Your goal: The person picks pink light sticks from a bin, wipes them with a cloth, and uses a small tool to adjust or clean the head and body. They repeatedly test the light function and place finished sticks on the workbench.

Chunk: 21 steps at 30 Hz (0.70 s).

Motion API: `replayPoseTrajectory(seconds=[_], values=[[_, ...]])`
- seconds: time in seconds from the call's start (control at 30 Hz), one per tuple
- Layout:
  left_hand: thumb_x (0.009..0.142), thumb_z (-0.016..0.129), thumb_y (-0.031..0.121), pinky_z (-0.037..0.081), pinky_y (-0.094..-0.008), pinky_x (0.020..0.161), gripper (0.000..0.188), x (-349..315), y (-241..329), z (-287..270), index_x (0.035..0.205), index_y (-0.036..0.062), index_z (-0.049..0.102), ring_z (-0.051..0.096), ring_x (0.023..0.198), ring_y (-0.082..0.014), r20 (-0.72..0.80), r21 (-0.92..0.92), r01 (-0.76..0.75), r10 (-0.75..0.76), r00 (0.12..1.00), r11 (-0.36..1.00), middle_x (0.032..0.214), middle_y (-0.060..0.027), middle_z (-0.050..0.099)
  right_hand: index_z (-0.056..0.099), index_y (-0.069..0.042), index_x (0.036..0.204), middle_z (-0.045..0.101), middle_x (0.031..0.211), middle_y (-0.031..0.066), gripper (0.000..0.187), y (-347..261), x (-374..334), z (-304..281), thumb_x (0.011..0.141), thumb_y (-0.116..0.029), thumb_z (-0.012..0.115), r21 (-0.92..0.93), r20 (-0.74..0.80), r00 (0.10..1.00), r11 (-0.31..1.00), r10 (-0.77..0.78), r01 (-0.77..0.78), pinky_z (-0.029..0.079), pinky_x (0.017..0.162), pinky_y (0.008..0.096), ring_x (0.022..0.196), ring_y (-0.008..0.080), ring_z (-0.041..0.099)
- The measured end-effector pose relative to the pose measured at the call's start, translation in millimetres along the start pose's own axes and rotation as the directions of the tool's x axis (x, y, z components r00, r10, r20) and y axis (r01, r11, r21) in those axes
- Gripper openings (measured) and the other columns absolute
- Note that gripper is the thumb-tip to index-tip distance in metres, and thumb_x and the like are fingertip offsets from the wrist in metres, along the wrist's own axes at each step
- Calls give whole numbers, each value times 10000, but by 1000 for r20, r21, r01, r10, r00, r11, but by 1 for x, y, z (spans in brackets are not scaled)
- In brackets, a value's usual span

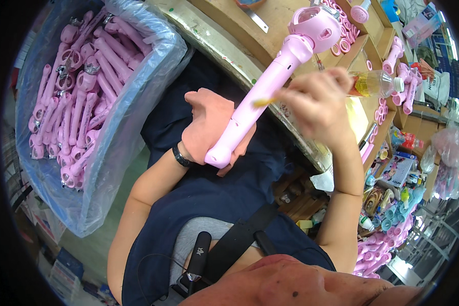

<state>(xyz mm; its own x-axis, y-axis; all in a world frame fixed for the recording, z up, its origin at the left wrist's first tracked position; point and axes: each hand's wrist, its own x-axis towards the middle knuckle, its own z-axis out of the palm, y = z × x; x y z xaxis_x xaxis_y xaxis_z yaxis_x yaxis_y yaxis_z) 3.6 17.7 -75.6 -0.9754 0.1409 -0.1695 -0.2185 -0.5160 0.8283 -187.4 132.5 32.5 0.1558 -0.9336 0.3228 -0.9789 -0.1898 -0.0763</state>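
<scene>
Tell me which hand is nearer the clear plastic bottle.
Right. The right hand is just left of the bottle in the picture; the covered left hand is farther left, holding the pink wand.

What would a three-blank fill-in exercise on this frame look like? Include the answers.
1. The pink wand rests in the person's ____ hand.
2. The blurred right hand holds a thin tool coloured ____.
3. The plastic liner around the heaped pink wands is tinted ____.
Missing words: left; yellow; blue.
</scene>
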Motion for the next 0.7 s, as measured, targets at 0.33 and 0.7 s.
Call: replayPoseTrajectory(seconds=[0.33, 0.7], values=[[607, 628, 417, 287, -391, 463, 302, -1, 11, 10, 498, 182, 473, 412, 391, -148, -114, 668, 49, 37, 993, 743, 452, -10, 442, 713, -196, 897, 600, 808, -21, 191, -1, 11, -6, 731, -132, 643, 12, 8, 987, 987, -161, 161, 354, 836, 372, 762, 180, 588], [675, 621, 401, 351, -309, 442, 309, -2, 26, 14, 539, 142, 521, 473, 404, -139, -70, 906, 65, -5, 998, 419, 475, -9, 492, 723, -203, 877, 632, 842, -12, 185, 16, 19, -16, 718, -111, 715, -183, -113, 982, 968, 151, -170, 317, 902, 380, 768, 179, 573]])
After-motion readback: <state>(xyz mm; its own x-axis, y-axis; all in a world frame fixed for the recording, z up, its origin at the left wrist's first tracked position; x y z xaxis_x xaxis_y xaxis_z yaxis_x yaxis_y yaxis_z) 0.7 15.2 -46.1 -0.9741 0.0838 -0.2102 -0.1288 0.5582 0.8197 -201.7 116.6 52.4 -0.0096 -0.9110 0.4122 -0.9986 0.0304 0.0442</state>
